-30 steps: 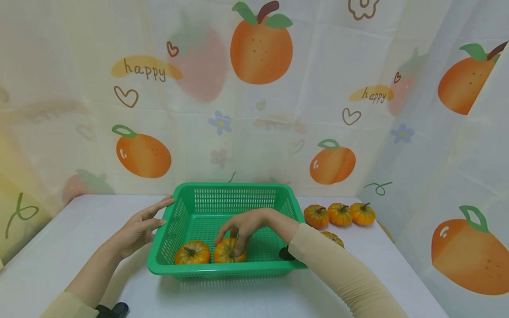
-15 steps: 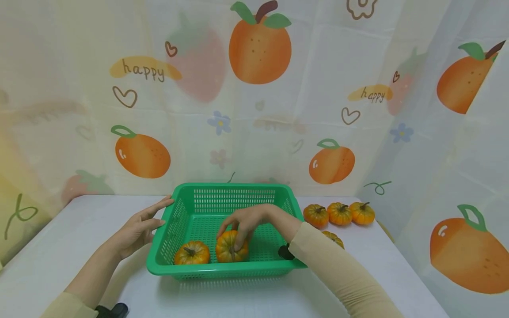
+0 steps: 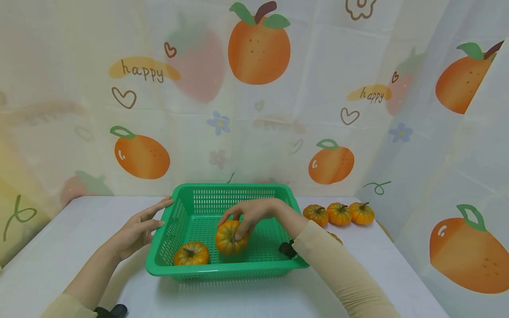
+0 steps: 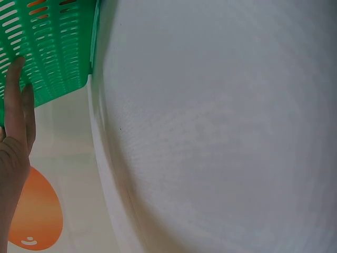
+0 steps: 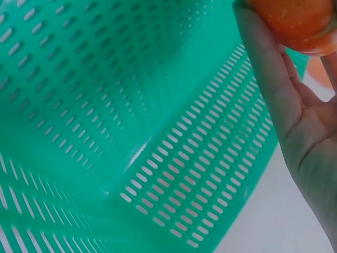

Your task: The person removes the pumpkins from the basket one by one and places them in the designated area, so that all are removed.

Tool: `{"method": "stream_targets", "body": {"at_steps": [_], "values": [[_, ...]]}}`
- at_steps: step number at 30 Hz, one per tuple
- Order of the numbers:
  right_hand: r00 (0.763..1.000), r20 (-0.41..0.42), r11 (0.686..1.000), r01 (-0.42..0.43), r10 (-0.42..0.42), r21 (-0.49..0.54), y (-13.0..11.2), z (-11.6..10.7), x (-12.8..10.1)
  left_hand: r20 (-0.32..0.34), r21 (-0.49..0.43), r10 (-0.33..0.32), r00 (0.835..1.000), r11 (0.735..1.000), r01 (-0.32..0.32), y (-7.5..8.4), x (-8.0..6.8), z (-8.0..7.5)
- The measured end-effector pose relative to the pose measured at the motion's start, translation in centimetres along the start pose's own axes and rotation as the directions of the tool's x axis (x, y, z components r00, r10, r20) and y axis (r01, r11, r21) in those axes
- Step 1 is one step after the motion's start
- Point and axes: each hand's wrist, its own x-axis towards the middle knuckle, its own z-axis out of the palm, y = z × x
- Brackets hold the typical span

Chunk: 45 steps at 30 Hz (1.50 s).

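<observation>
Pumpkin (image 3: 230,236) in right hand (image 3: 250,216); backdrop (image 3: 143,70) reads "happy"

A staged tabletop set: fruit-print curtain (image 3: 254,101) backs a white table (image 3: 238,296).

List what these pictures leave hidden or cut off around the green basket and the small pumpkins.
- Head view: a fourth orange pumpkin outside the basket is mostly hidden behind the right sleeve.
- Head view: the black object at the right wrist is partly covered, so it cannot be identified.
- Right wrist view: the held orange pumpkin is cut off by the top edge.
- Left wrist view: the green plastic basket shows only one corner.
</observation>
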Motion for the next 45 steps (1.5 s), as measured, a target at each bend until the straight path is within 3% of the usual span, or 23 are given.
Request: {"method": "stream_targets", "body": {"at_steps": [13, 25, 32, 45], "values": [[0.995, -0.051, 0.995, 0.085, -0.082, 0.056, -0.1, -1.8, -2.3, 0.013, -0.007, 0.012, 1.000, 1.000, -0.011, 0.1, 0.1, 0.1], [0.983, -0.137, 0.992, 0.124, -0.119, 0.032, -0.6, -3.1, -4.7, 0.027, -0.012, 0.030, 0.999, 0.999, -0.030, 0.2, 0.1, 0.0], [0.979, -0.179, 0.995, 0.104, -0.101, 0.007, -0.5, -3.6, -6.4, 0.027, -0.019, 0.025, 0.999, 1.000, -0.025, 0.1, 0.2, 0.0], [0.970, -0.226, 0.990, 0.112, -0.091, 0.085, 0.1, -3.6, -10.1, 0.011, -0.011, -0.002, 1.000, 1.000, 0.002, 0.1, 0.0, 0.1]]}}
